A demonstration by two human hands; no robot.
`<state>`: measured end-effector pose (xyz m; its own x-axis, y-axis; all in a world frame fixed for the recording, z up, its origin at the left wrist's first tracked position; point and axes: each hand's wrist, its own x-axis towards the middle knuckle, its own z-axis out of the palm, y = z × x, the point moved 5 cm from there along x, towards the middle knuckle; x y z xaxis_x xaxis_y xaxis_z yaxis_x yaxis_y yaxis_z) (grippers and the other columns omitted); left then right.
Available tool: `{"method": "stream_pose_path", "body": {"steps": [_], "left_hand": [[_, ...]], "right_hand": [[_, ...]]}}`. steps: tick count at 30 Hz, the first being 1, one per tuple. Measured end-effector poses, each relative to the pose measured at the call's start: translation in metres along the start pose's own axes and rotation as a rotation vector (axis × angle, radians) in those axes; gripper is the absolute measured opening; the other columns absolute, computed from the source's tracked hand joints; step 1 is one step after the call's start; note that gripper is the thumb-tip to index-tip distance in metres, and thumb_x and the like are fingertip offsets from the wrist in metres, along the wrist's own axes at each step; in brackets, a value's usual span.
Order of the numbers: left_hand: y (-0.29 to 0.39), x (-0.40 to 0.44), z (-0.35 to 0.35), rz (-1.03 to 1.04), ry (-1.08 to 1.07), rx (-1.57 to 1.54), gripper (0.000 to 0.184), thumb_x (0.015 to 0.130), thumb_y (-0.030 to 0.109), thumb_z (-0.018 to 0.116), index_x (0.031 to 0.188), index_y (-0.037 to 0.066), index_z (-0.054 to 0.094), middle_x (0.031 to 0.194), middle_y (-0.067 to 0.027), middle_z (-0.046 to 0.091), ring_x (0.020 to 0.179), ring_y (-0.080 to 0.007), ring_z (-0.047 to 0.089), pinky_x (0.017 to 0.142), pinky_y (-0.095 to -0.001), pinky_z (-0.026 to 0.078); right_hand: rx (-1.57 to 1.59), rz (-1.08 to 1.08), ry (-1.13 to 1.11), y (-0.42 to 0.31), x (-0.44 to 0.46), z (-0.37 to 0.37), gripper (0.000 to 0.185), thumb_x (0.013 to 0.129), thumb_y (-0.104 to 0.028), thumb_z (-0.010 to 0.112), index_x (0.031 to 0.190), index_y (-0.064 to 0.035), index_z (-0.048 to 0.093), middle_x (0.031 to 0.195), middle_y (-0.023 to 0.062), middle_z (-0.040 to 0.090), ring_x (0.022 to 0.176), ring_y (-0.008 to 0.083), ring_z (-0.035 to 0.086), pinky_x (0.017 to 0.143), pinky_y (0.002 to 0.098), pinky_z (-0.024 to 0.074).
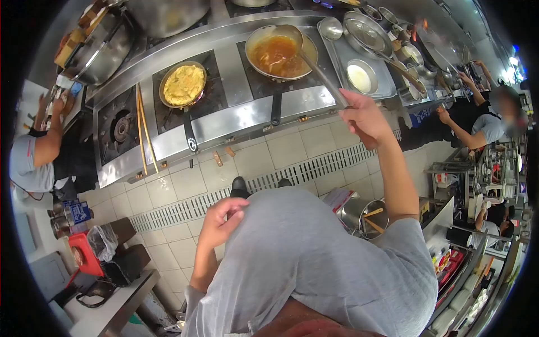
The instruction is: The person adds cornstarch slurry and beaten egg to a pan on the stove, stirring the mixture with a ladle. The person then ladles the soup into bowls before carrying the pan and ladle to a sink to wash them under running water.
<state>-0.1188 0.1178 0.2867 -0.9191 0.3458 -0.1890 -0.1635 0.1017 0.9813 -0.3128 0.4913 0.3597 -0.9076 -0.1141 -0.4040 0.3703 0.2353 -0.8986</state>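
Observation:
My right hand grips the end of a long-handled metal ladle. The ladle's bowl rests at the far rim of a frying pan, over an orange-brown sauce with pale pieces in it. To the left, a smaller frying pan holds a yellow egg omelette on a burner, with a little flame glow at its edge. My left hand hangs in front of my grey shirt, its fingers loosely bent and apart from the thumb, with nothing visible in it.
Long wooden chopsticks lie across the stove's left part. A second ladle and a bowl of white contents sit on a tray at right. Co-workers stand at left and right. Behind me is a steel pot.

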Motion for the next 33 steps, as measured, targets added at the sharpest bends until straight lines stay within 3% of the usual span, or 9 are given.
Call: {"method": "stream_pose_path", "body": {"steps": [3,6,9,12,15,16,20,28,33], "left_hand": [[-0.020,-0.014,-0.007,-0.067,0.065,-0.110,0.023,0.093,0.003,0.062,0.116,0.003,0.065,0.082,0.0045,0.054,0.073,-0.0048,0.049,0.068,-0.0215,0.043],[-0.016,-0.011,-0.009,-0.060,0.098,-0.156,0.023,0.093,0.003,0.062,0.116,0.002,0.065,0.081,0.0055,0.053,0.072,-0.0042,0.047,0.067,-0.0203,0.040],[-0.004,-0.002,-0.013,-0.056,0.097,-0.137,0.023,0.092,0.007,0.064,0.115,0.004,0.066,0.079,0.0055,0.054,0.072,-0.0048,0.048,0.068,-0.0220,0.042],[0.008,0.006,-0.015,-0.043,0.078,-0.097,0.023,0.092,0.009,0.066,0.115,0.005,0.067,0.079,0.0054,0.055,0.072,-0.0051,0.050,0.069,-0.0228,0.043],[0.014,0.011,-0.012,-0.026,0.053,-0.105,0.023,0.093,0.009,0.065,0.115,0.005,0.067,0.079,0.0053,0.056,0.073,-0.0051,0.050,0.069,-0.0226,0.043],[0.014,0.013,-0.010,-0.021,0.043,-0.116,0.023,0.093,0.009,0.065,0.115,0.005,0.067,0.080,0.0053,0.056,0.073,-0.0051,0.050,0.069,-0.0226,0.043],[0.012,0.015,-0.007,-0.023,-0.020,-0.173,0.022,0.093,0.009,0.065,0.115,0.005,0.067,0.082,0.0050,0.057,0.074,-0.0047,0.050,0.070,-0.0224,0.044],[0.015,0.027,-0.038,0.006,-0.239,-0.183,0.014,0.094,0.010,0.065,0.106,0.003,0.066,0.092,0.0013,0.061,0.081,-0.0062,0.057,0.073,-0.0239,0.048],[0.147,0.026,-0.019,0.038,-0.994,-1.026,0.017,0.099,0.008,0.055,0.108,-0.005,0.060,0.096,-0.0121,0.066,0.085,-0.0190,0.064,0.078,-0.0304,0.053]], "right_hand": [[-0.474,-0.042,0.109,-0.016,-0.003,-0.008,0.072,0.081,-0.001,0.061,0.149,-0.0029,0.039,0.069,0.0067,0.060,0.055,0.0180,0.057,0.053,0.0287,0.0458],[-0.935,-0.482,0.262,-0.013,0.005,-0.016,0.074,0.079,-0.004,0.062,0.149,-0.0076,0.040,0.070,0.0156,0.063,0.062,0.0320,0.061,0.060,0.0395,0.0516],[-1.273,-0.330,0.397,0.002,0.018,-0.016,0.068,0.078,-0.005,0.061,0.145,-0.0088,0.047,0.076,0.0236,0.064,0.067,0.0431,0.059,0.067,0.0479,0.0528],[-1.395,-0.323,0.400,0.015,0.025,-0.006,0.062,0.080,-0.007,0.063,0.140,-0.0037,0.049,0.075,0.0178,0.065,0.065,0.0349,0.062,0.063,0.0433,0.0540],[-0.501,-0.020,0.158,0.026,0.027,0.008,0.061,0.079,-0.006,0.068,0.137,-0.0009,0.049,0.086,0.0126,0.067,0.068,0.0244,0.066,0.056,0.0372,0.0546],[-0.244,0.091,-0.029,0.044,0.044,0.002,0.062,0.083,-0.008,0.069,0.139,-0.0010,0.045,0.087,0.0100,0.064,0.061,0.0135,0.061,0.043,0.0285,0.0452],[0.717,0.276,-0.097,0.030,0.025,0.007,0.062,0.088,-0.005,0.065,0.143,0.0009,0.037,0.075,0.0070,0.059,0.054,0.0093,0.052,0.041,0.0274,0.0379],[-0.191,-0.020,0.194,0.010,0.007,0.034,0.068,0.082,-0.002,0.062,0.147,-0.0011,0.043,0.069,0.0035,0.057,0.049,0.0123,0.049,0.045,0.0277,0.0405],[-0.921,-0.225,0.420,-0.006,0.010,0.045,0.069,0.074,-0.003,0.062,0.142,-0.0089,0.052,0.079,0.0194,0.066,0.067,0.0262,0.066,0.063,0.0382,0.0519]]}}
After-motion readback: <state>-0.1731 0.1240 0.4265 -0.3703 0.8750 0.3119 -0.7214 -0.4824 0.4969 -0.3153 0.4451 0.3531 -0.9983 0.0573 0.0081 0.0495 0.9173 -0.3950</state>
